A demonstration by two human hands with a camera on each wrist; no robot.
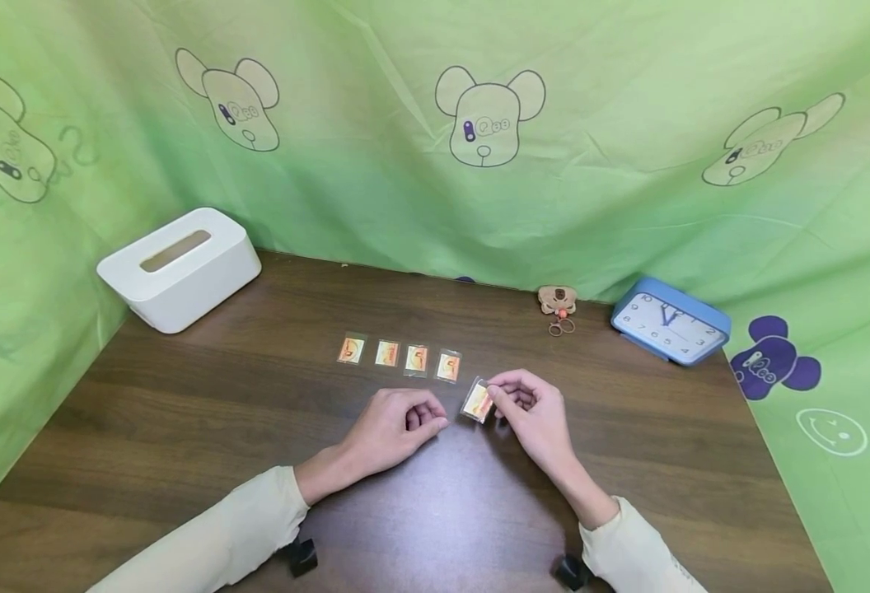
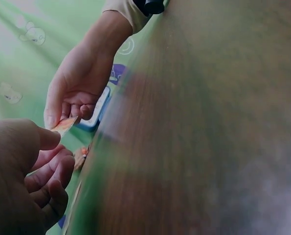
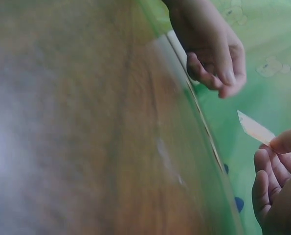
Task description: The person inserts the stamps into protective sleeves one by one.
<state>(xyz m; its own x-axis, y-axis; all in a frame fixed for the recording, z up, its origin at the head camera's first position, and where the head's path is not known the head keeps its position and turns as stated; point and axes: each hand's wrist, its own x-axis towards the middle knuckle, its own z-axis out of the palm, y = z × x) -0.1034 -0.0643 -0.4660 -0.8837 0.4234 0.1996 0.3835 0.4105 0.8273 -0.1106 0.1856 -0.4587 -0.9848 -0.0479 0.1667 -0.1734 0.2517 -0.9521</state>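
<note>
Between thumb and forefinger, my right hand pinches a small clear packet with a yellow and orange print by its right edge. In the right wrist view the packet sticks out tilted from the fingertips. My left hand is just left of it, fingers loosely curled and thumb near the forefinger, with nothing visible in it. A row of similar flat packets lies beyond the hands: the leftmost packet, two middle packets and the rightmost packet.
On the brown wooden table, a white tissue box stands at the back left. A blue alarm clock is at the back right, beside a brown bear-shaped keychain. Green printed cloth hangs behind the table and along its sides.
</note>
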